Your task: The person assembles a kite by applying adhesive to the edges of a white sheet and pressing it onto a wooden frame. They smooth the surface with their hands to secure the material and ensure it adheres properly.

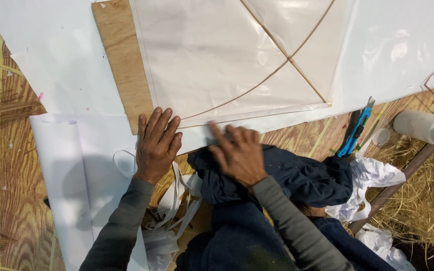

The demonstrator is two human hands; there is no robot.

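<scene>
Down on the patterned floor [6, 165] lies a kite [227, 55]: a pale, translucent sheet with thin sticks [277, 68] crossing over it, resting partly on a plywood board [124, 65] and partly on a large white sheet [66, 65]. Both hands work at the kite's near edge. Left hand [156, 143] lies flat and open, fingers together, pressing down at the near corner of the kite where it meets the board's lower end; it grips nothing. Right hand [237, 150] sits just right of it, also at the kite's near edge, palm down with the forefinger stretched out to touch the folded border; its other fingers are loosely curled, and whether they hold anything cannot be told. Below the kite, under the right hand, a dark cloth [287, 175] is bunched on the person's lap. White paper strips [177, 211] trail below the left hand, and a rolled white sheet [61, 150] lies left of them. Right of the kite's near corner rests a blue cutter [356, 130], with crumpled white paper [372, 175] below it, a white bottle [428, 126] on its side further right, and dry straw [428, 211] beyond.
</scene>
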